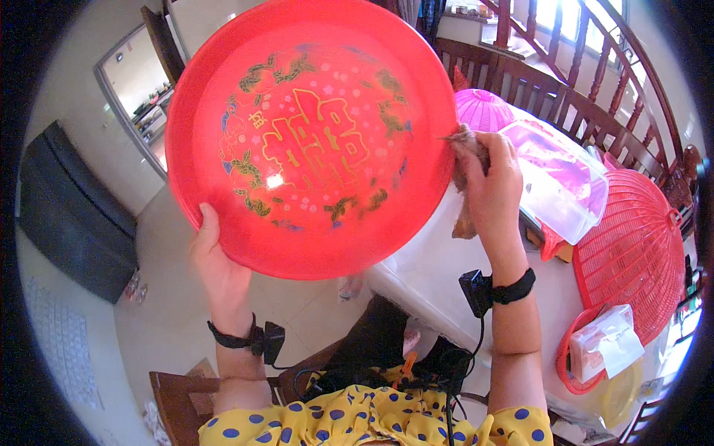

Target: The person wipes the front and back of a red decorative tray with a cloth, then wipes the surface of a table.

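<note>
A large round red plastic tray (318, 245), printed with flowers, leaves and a central character design, is raised before me with its printed face in view. My left hand (220, 262) grips its lower left rim, the thumb over the edge and the other fingers hidden behind. At the right rim, my right hand (493, 184) pinches a bunched brownish-grey cloth (464, 161) against the tray's edge. Part of that cloth hangs below the fingers.
Over the white table (429, 262) at right are a pink mesh food cover (485, 108), a clear plastic bin (558, 173), a red mesh cover (630, 251) and a red basket (563, 357) holding a tissue pack (605, 345). A wooden chair (178, 407) stands at lower left.
</note>
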`<state>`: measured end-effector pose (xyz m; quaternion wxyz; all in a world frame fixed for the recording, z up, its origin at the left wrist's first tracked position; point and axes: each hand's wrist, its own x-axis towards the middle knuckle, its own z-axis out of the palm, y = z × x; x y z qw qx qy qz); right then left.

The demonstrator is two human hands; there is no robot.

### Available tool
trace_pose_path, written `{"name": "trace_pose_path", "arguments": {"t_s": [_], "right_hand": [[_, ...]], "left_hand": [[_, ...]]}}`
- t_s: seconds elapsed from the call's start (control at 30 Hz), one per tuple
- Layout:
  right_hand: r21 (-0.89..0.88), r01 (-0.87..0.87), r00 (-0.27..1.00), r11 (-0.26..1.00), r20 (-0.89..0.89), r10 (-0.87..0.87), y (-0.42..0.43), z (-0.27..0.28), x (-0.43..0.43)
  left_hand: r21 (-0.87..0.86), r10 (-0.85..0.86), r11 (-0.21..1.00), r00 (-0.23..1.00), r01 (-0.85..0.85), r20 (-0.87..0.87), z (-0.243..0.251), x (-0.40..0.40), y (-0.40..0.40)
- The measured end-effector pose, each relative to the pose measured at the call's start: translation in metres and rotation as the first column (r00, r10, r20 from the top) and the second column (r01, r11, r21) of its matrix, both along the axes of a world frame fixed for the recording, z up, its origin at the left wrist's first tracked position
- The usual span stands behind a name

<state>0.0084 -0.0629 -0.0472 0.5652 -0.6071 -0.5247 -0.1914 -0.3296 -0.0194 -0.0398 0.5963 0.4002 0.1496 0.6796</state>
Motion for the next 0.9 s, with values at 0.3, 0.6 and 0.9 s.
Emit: {"name": "trace_pose_path", "arguments": {"t_s": [0.3,0.6,0.9], "right_hand": [[0.225,-0.494,0.495,0.840,-0.722,0.484,-0.022,0.021,0.018],[-0.459,0.046,0.998,0.887,-0.009,-0.057,0.022,-0.040,0.015],[-0.455,0.290,0.956,0.842,0.167,-0.240,0.020,-0.034,0.024]], "left_hand": [[-0.114,-0.030,0.993,0.994,0.018,-0.109,-0.051,0.019,0.011],[-0.197,-0.009,0.980,0.987,-0.023,-0.158,-0.071,0.064,-0.022],[-0.149,0.024,0.986,0.960,-0.068,-0.278,-0.088,0.061,-0.035]]}}
